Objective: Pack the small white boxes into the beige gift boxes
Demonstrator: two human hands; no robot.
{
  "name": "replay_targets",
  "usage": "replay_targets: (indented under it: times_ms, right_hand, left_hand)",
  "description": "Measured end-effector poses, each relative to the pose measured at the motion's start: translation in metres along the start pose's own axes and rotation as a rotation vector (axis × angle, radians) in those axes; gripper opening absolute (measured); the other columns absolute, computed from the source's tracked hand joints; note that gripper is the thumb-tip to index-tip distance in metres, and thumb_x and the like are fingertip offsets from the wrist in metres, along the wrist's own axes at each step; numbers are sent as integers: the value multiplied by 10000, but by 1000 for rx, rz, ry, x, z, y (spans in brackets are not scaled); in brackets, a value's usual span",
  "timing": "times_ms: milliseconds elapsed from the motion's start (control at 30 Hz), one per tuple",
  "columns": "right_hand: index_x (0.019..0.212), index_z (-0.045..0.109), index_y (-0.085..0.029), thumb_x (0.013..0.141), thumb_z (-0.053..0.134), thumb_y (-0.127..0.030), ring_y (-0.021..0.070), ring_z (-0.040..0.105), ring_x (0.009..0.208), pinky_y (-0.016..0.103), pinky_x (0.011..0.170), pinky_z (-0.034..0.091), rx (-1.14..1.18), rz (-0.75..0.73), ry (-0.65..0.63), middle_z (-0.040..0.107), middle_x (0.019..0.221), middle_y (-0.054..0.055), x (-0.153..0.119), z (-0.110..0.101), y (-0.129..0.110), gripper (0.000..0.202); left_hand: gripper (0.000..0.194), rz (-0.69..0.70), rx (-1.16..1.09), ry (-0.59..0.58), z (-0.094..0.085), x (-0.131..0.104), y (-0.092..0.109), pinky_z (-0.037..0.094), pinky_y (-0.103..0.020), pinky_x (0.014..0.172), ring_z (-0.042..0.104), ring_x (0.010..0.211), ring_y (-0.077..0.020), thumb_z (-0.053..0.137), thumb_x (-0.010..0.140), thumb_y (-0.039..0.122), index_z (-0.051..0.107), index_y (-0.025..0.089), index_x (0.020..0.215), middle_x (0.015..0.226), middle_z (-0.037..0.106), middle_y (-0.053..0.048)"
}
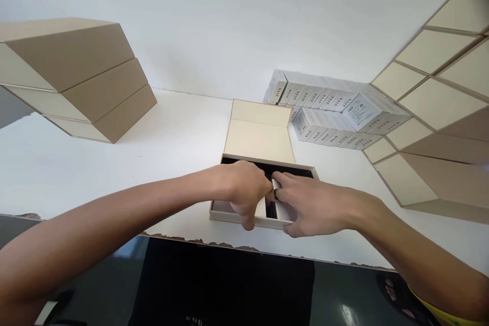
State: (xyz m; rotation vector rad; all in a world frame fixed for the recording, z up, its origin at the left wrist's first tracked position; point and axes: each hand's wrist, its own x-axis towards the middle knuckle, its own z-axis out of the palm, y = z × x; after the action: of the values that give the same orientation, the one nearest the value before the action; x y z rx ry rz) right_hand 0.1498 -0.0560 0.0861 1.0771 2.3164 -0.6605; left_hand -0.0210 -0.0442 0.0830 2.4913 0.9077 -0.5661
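Note:
An open cream gift box (244, 220) with a black lining lies in front of me, its hinged lid (260, 135) folded back flat on the table. Both of my hands reach inside it. My left hand (246, 188) is curled over the left part, thumb near the front wall and fingertips hidden at the middle. Under it a white piece (261, 209) shows beside a dark gap. My right hand (305, 201), with a dark ring, closes around a small white box (283, 209) in the right part, its thumb at the front wall.
On the left stand stacked beige boxes (95, 71); more gift boxes (424, 86) are piled on the right. Rows of small white printed cartons (328, 107) stand behind the open box, to the right. The white table's (175, 127) chipped front edge runs close below my arms.

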Motion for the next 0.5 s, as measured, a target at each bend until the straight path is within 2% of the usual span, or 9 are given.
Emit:
replay_targets:
  times_ms: [167, 333, 500]
  right_hand:
    - [847, 614, -196, 743, 649, -446, 246, 529, 863, 373, 694, 439, 23, -1, 117, 480, 960, 63, 0, 11, -2, 273]
    - [900, 628, -201, 756, 653, -476, 262, 544, 922, 428, 781, 485, 69, -7, 148, 522, 1031, 82, -1, 15, -3, 311]
    - [966, 656, -196, 759, 646, -500, 275, 570, 931, 439, 769, 502, 60, 13, 130, 527, 1124, 108, -3, 14, -3, 367]
  left_hand:
    - [533, -6, 31, 3, -1, -1, 2, 458, -336, 645, 640, 839, -247, 829, 658, 414, 664, 228, 1130, 1025, 708, -54]
    - [715, -21, 8, 3, 1, -1, 1, 483, -367, 733, 638, 894, -271, 818, 654, 416, 543, 162, 1264, 1090, 681, -100]
    - [799, -87, -162, 51, 10, -8, 0, 486, -338, 636, 632, 931, -279, 799, 620, 394, 421, 163, 1284, 1217, 583, -130]
